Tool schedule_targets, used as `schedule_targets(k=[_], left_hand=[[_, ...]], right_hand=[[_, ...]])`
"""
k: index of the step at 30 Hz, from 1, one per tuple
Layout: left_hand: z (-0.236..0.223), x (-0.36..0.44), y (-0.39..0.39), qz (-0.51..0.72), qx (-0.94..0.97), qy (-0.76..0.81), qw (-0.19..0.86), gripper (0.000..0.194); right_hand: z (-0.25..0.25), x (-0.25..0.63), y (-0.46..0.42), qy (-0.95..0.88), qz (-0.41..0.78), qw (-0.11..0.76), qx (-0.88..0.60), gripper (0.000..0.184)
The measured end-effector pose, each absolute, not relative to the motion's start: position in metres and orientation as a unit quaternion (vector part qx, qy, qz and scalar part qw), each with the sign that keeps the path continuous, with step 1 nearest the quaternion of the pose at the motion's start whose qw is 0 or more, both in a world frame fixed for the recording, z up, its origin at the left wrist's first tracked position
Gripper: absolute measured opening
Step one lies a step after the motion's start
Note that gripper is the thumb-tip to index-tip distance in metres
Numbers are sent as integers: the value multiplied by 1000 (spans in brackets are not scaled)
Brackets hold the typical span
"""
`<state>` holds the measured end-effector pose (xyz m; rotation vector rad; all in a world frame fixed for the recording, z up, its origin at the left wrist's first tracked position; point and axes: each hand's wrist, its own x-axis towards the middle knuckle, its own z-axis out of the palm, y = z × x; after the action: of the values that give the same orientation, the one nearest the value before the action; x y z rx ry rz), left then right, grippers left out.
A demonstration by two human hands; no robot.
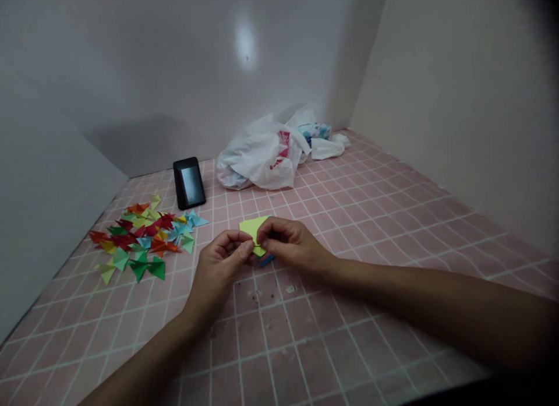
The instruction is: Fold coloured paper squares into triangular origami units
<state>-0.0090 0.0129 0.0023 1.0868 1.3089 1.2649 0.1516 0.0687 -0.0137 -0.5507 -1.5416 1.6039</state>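
**Lime paper pinched between both hands, folded triangles spread to the left**

Closest to us, our left hand (pixel 218 269) and right hand (pixel 292 243) meet above the pink tiled floor (pixel 301 348). Both are half curled, and their thumbs and fingertips pinch a sheet of lime-green origami paper (pixel 251 227) from opposite sides. One corner of the sheet points away from us; our fingers hide most of it, so we cannot tell how far it is folded. Just beneath it, a sliver of blue and red paper (pixel 265 260) shows beside our right hand, too hidden to say more.

Further out on our left lies what is done: a loose scatter of folded paper triangles (pixel 140 237) in red, orange, yellow, green and pale blue, none visibly joined. How many are left to fold we cannot tell.

Beyond them, a black smartphone (pixel 189 183) stands tilted on the tiles. To its right, a crumpled white plastic bag (pixel 257 158) with red print sits near a white cloth (pixel 325 148), against the grey wall (pixel 131 74).
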Motion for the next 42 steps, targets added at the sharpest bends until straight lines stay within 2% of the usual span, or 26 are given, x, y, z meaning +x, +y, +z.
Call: schedule_targets(k=[7,15,25,42], left_hand=[[3,-8,12,520,451,555,467,16],[4,-8,9,516,490,577,402,12],[3,-9,12,518,466,572,433,17],[1,-10,13,498,453,568,473,17]], right_hand=[[-13,153,69,-610,642,406,-226,5],[-16,152,71,-644,610,377,-266,16],[-10,152,72,-627,639,378,-237,16],[-17,154,71,-666,572,400,-262,4]])
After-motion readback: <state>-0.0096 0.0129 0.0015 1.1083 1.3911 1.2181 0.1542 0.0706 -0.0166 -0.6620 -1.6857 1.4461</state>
